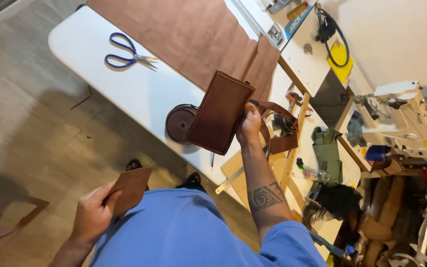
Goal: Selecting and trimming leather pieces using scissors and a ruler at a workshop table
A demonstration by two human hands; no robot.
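While the white table (pixel 139 94) runs away from the person at a slant, its rounded near edge passes just under the right hand (pixel 249 126), and bare wooden floor lies open to the left of the left hand (pixel 92 215). Beyond the right hand the tabletop has free white surface up to the blue-handled scissors (pixel 127 53) and the wide sheet of brown leather (pixel 198 34), matte and softly grained. To the right of that hand the space is crowded: wooden strips, a metal ruler (pixel 229 182), green cloth and a white sewing machine (pixel 406 123).

Held upright over the table's near edge, the brown leather bag (pixel 219 112) is a flat, stitched rectangle with a smooth sheen; the right hand is closed on its right edge, thumb on top, a strap (pixel 280 123) looping behind. Just left of the bag sits a round brown spool (pixel 179 123). Down near the blue shirt, the left hand pinches a thin, stiff brown leather piece (pixel 132 188), fingers curled around its lower edge.
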